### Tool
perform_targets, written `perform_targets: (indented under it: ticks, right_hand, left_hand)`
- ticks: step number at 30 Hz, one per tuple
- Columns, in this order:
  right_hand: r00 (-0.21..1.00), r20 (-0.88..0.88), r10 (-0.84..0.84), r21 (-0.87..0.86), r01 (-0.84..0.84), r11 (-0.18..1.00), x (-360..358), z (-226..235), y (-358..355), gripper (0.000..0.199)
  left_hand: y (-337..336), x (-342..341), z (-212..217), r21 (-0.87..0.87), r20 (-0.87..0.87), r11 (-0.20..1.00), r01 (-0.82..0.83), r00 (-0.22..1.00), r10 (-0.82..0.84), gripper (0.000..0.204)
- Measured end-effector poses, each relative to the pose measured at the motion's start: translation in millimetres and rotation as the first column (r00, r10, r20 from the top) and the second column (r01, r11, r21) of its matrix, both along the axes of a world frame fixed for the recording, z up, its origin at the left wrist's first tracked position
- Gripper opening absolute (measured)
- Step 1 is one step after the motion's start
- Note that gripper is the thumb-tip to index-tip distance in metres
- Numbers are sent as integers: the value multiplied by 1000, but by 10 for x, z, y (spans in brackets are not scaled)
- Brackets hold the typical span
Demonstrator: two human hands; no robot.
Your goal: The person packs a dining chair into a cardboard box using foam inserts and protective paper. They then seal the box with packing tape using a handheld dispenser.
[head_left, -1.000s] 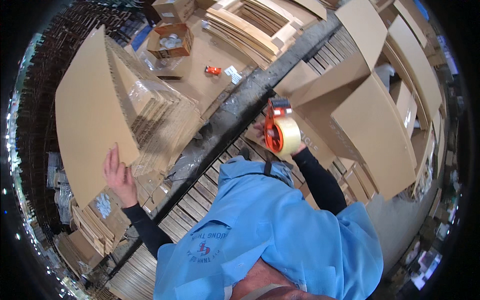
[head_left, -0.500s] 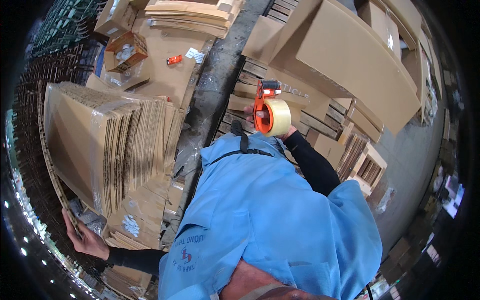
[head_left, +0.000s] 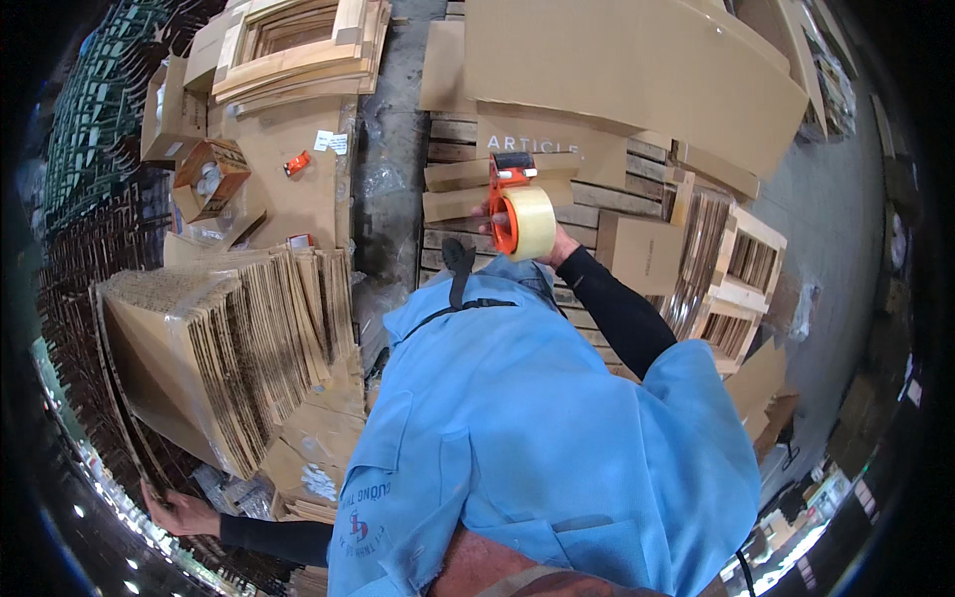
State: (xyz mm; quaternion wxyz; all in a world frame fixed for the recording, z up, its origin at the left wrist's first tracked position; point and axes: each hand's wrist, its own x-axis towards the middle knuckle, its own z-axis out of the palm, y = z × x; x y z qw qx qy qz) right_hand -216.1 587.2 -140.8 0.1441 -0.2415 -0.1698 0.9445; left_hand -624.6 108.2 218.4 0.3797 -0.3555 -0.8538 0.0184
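Your right hand (head_left: 552, 244) is clamped around the handle of an orange tape gun (head_left: 517, 204), which carries a pale roll of tape (head_left: 532, 224) and is held up in front of your chest, over a wooden pallet (head_left: 453, 149). Your left hand (head_left: 179, 512) reaches far out to the lower left, its fingers closed on the lower edge of a stack of flat cartons (head_left: 219, 338); the brown, flattened stack stands on edge and leans, fanned out. Beyond the tape gun lies a large brown carton (head_left: 637, 70), folded, with dark block lettering on its near flap. To the right of your forearm sits a small square box (head_left: 642, 249), plain brown, and just right of that box are wooden frames (head_left: 741, 279), pale and stacked. At upper left, a brown cardboard sheet (head_left: 298, 189) on the floor bears a small white label (head_left: 331, 141) and a small orange-red object (head_left: 296, 162) near it. Left of the sheet stands an open box (head_left: 211, 177) with pale contents that cannot be identified. Further pale frames (head_left: 298, 50) are piled at the top edge. A grey concrete strip (head_left: 388, 149) runs between the sheet and the pallet. Your blue shirt (head_left: 537, 438) fills the lower centre, bearing a red and blue emblem near its lower left hem.
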Motion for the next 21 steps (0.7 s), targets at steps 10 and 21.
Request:
perform_targets:
  ticks: [10, 21]
  right_hand:
    - [987, -160, 0, -131, -22, 991, -148, -92, 152, 39]
    - [938, -140, -318, 235, 344, 909, 318, 380, 467, 54]
  left_hand:
    - [-1064, -992, 393, 364, -24, 931, -21, 999, 32, 36]
    - [791, -312, 1082, 803, 229, 593, 58, 889, -397, 36]
